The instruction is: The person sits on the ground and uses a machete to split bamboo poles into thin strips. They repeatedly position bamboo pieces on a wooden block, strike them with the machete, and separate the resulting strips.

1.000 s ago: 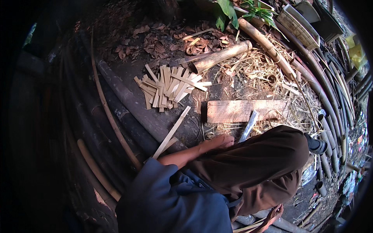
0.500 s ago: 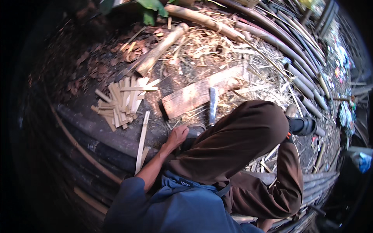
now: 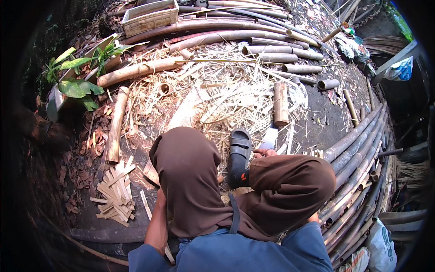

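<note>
My right hand [image 3: 263,153] shows past my bent right knee, with its forearm hidden under that leg. The fingers appear closed at the lower end of a broad, pale-metal blade [image 3: 269,137], likely a large knife; its handle is hidden. The blade's far end meets a short bamboo piece [image 3: 280,105]. My left forearm [image 3: 157,223] runs down beside my left knee, which covers the left hand and its fingers. Near it lie a thin bamboo strip [image 3: 146,205] and a heap of flat, cut bamboo strips [image 3: 117,194].
A wooden board [image 3: 183,113] lies beyond my left knee, amid bamboo shavings [image 3: 226,97]. Bamboo poles [image 3: 353,138] are stacked at the right, more [image 3: 213,25] at the far side. A pale crate [image 3: 152,18] and green plant [image 3: 74,86] stand far left.
My view has swung to the right and shows more of the far side. The right hand has come into sight by the blade; the left hand, seen before near my shoe, is now behind my knee.
</note>
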{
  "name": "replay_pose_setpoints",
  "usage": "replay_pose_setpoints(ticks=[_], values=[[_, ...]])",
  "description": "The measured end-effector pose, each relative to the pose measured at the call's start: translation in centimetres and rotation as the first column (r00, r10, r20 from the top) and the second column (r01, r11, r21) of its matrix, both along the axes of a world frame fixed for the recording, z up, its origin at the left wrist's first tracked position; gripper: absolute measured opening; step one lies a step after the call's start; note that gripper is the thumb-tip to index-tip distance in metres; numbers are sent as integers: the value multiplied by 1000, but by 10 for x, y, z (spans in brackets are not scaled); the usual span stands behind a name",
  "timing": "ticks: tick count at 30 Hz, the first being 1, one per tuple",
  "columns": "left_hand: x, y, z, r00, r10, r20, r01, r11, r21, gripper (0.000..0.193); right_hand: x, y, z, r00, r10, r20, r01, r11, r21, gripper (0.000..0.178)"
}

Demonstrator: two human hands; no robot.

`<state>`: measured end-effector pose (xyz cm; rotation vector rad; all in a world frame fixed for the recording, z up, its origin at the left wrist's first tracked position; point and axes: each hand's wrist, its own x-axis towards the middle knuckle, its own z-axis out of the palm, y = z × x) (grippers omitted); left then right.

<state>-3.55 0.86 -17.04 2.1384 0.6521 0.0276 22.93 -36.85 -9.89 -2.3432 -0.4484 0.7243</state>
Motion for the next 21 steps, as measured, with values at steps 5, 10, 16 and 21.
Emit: replay_pose_setpoints(ticks=[5, 10, 16, 21], values=[[28, 14, 15, 1000, 23, 17, -22, 999, -35, 19, 3, 22, -29, 994, 21, 103, -21, 1000, -2, 23], [116, 32, 39, 993, -64, 103, 63, 998, 15, 19, 55, 34, -40, 964, -25, 265, 18, 999, 31, 21], [202, 46, 60, 929, -278, 244, 260, 960, 104, 18, 145, 29, -46, 909, -245, 337, 254, 967, 16, 21], [265, 52, 24, 887, -334, 319, 298, 942, 156, 20, 178, 59, -82, 857, -294, 423, 286, 955, 86, 33]])
